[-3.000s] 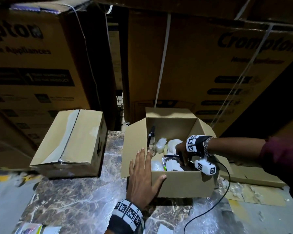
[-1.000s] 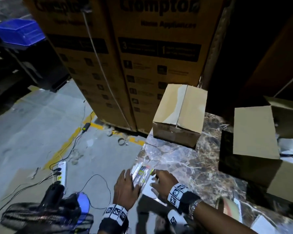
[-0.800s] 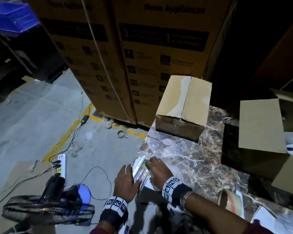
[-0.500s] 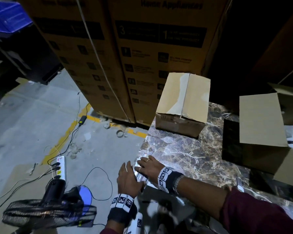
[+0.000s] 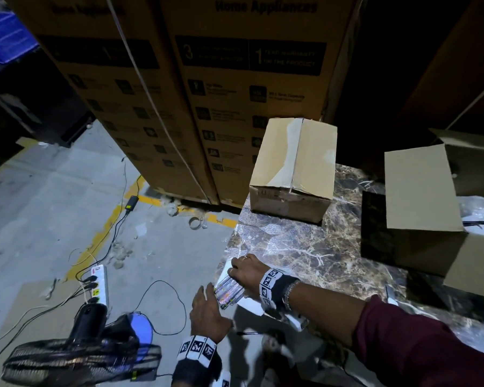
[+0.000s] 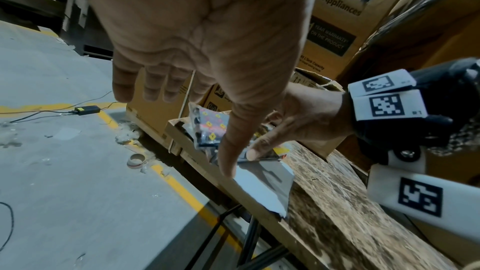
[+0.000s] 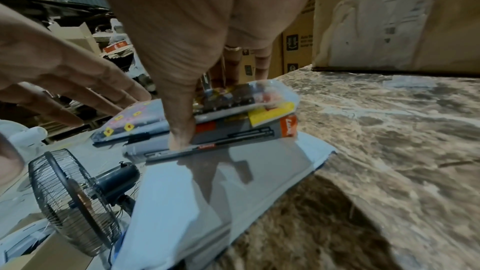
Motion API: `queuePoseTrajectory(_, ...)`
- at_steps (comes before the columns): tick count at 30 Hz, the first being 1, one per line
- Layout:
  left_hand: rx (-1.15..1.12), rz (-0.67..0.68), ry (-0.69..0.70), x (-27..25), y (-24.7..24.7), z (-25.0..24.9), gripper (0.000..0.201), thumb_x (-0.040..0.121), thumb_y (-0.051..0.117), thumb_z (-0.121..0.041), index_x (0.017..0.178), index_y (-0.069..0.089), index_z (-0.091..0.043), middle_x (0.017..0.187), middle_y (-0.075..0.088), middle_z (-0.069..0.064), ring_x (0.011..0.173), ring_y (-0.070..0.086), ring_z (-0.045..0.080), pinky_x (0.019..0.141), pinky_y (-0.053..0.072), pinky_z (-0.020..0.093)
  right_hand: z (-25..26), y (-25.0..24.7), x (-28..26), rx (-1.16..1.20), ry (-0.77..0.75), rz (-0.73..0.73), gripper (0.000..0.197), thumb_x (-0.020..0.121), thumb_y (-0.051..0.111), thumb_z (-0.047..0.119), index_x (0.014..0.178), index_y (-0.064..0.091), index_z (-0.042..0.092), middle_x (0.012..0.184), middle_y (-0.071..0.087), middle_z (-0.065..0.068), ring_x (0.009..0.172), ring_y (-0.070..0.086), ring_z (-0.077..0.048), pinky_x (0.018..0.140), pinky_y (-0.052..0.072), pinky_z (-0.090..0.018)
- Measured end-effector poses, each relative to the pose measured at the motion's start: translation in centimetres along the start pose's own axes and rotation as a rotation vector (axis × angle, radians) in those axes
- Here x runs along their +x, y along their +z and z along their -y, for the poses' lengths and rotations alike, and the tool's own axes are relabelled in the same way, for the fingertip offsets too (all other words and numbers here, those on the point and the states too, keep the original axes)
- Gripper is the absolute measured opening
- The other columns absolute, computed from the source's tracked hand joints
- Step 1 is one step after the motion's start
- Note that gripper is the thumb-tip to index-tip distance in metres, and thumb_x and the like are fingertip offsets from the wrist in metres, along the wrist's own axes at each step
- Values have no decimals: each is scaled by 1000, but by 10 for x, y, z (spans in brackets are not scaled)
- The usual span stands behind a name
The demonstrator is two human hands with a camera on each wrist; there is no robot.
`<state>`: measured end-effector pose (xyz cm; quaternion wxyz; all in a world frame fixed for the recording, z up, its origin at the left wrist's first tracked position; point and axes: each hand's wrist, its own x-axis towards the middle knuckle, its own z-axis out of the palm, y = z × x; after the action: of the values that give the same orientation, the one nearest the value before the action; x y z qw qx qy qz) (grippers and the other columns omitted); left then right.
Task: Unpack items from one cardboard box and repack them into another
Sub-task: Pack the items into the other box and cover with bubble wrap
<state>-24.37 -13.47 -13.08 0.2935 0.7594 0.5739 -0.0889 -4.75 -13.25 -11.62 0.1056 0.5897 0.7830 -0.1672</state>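
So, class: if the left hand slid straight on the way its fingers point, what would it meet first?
Probably the stack of packets that the right hand grips at the table edge; the left hand lies open just short of it, though depth is unclear.

r hand (image 7: 187, 52) pinching pen packs (image 7: 233, 122)

Big carton (image 5: 249, 79): "Home Appliances", prob. "1 YEAR WARRANTY".

Dim warehouse, grey concrete floor (image 5: 53, 213) with yellow line (image 5: 106, 230), tall printed cartons (image 5: 249, 79), marble-patterned tabletop (image 5: 305, 247), floor fan (image 5: 76, 356)
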Motion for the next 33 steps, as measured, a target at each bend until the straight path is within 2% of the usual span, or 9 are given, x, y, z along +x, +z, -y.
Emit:
queuePoseTrajectory(3, -13, -21, 20, -1, -1, -6, 121, 70, 86, -43, 160, 10, -14, 166, 14, 13, 153, 15, 30, 120, 28, 42, -5, -2, -5, 13, 8, 5, 52, 75, 78, 24, 122, 60, 11, 121, 53, -11, 109, 56, -33, 103, 36, -51)
queuePoseTrajectory(7, -12, -36, 52, -2, -5, -16, 120, 71, 86, -42, 160, 12, -12, 165, 18, 13, 152, 19, 31, 118, 31, 42, -11, -5, -15, 45, 52, -24, 36, 82, 72, 20, 115, 61, 10, 121, 54, -11, 109, 57, -32, 106, 32, -51)
queuePoseTrajectory(13, -40, -94, 102, -3, -10, -29, 118, 60, 86, -41, 156, 23, -12, 152, 38, 10, 142, 35, 32, 110, 41, 44, -24, -4, -31, 79, 123, -108, 44, 86, 69, 23, 124, 53, 7, 127, 54, -13, 114, 54, -34, 110, 27, -53)
queuePoseTrajectory(18, -49, -158, 138, -3, -15, -49, 110, 61, 91, -32, 151, 34, -5, 149, 45, 15, 139, 41, 38, 111, 40, 48, -45, -19, -64, 196, 212, -213, 34, 85, 69, 33, 108, 55, 13, 109, 60, -8, 100, 57, -29, 99, 35, -45)
queuePoseTrajectory(22, -34, -156, 210, -4, -18, -74, 108, 73, 86, -38, 156, 25, -7, 160, 32, 16, 148, 29, 34, 119, 31, 44, -68, -30, -112, 366, 264, -304, 43, 84, 69, 42, 116, 55, 17, 111, 59, -4, 99, 57, -25, 80, 43, -34)
queuePoseTrajectory(24, -54, -167, 244, -4, -17, -91, 105, 80, 82, -40, 158, 19, -8, 164, 25, 15, 152, 21, 32, 122, 24, 41, -78, -35, -141, 434, 278, -346, 42, 83, 67, 47, 114, 56, 20, 108, 60, -1, 95, 58, -21, 76, 47, -33)
queuePoseTrajectory(27, -78, -195, 357, -6, -17, -125, 99, 86, 77, -39, 159, 17, -10, 165, 23, 15, 153, 19, 32, 122, 20, 40, -94, -45, -188, 484, 308, -422, 49, 80, 64, 52, 117, 57, 21, 108, 60, 1, 93, 56, -16, 76, 49, -33)
queuePoseTrajectory(30, -98, -179, 491, -8, -18, -174, 98, 87, 73, -38, 160, 13, -13, 167, 17, 12, 154, 13, 30, 123, 16, 40, -113, -63, -243, 542, 371, -515, 52, 78, 70, 47, 121, 59, 20, 108, 58, 9, 91, 50, -3, 75, 42, -23)
queuePoseTrajectory(33, -124, -180, 638, -16, -19, -229, 95, 90, 69, -41, 161, 10, -16, 168, 12, 7, 155, 9, 26, 124, 13, 37, -130, -88, -299, 561, 397, -605, 52, 77, 71, 47, 120, 61, 20, 109, 61, 9, 92, 56, -4, 79, 49, -24)
